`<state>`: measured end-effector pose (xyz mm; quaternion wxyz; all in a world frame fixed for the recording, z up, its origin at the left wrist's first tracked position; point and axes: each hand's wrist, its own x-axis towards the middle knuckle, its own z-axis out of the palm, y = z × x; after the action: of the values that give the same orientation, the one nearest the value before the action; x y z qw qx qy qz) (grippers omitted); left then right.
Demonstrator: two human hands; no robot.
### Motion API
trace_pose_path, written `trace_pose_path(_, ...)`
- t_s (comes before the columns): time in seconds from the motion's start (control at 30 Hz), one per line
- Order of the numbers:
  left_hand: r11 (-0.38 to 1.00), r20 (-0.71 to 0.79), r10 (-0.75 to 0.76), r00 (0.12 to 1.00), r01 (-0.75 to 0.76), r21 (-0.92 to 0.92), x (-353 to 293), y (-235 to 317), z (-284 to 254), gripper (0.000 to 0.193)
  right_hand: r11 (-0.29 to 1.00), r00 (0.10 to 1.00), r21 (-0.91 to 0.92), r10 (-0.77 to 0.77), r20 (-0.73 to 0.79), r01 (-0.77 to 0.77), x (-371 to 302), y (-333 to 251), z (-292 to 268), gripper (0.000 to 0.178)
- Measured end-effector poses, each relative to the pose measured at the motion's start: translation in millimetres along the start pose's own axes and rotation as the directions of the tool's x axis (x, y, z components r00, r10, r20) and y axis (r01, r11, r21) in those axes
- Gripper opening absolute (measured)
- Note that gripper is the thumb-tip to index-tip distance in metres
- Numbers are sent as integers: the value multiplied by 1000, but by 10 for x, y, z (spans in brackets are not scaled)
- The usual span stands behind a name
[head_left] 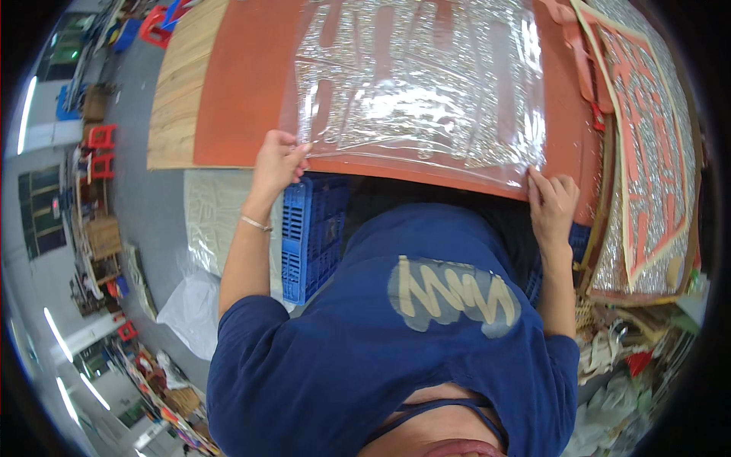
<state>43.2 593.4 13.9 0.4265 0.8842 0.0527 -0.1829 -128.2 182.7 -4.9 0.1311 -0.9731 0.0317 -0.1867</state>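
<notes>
A clear plastic sheet [426,103] lies over glittery silver pieces on the red-orange table mat [247,84]. Some long gaps between the silver pieces show the mat's colour. My left hand [280,166] pinches the sheet's near left corner at the table's front edge. At the near right corner, my right hand [553,199] has thumb and fingers closed on the same sheet. The film looks stretched between both hands, with creases along its near edge and bright glare in the middle.
To the right, a cream-edged template [628,251] with cut-outs rests on more glittery silver material [613,278]. Bare wood [183,91] borders the mat at left. Below the table are a blue plastic crate [308,236] and a white bag [190,312]. Red stools [101,137] stand far left.
</notes>
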Motion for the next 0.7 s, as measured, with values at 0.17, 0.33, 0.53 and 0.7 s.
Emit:
trace_pose_path(0.17,688,-155,339,928,-133,713,-126,99,-16,43,969,986,-183,-168,23,169,31,-101,-47,35)
trace_pose_path(0.33,93,375,658,653,-565,820,-401,-36,145,48,905,801,154,-422,425,395,18,-130,-63,55)
trace_pose_path(0.53,301,298,564,770,-528,794,-591,-204,222,54,867,665,357,-497,557,349,373,-219,-429,43)
trace_pose_path(0.7,351,239,512,825,-456,818,-650,-171,212,62,776,748,343,-617,244,529,1326,-805,233,59)
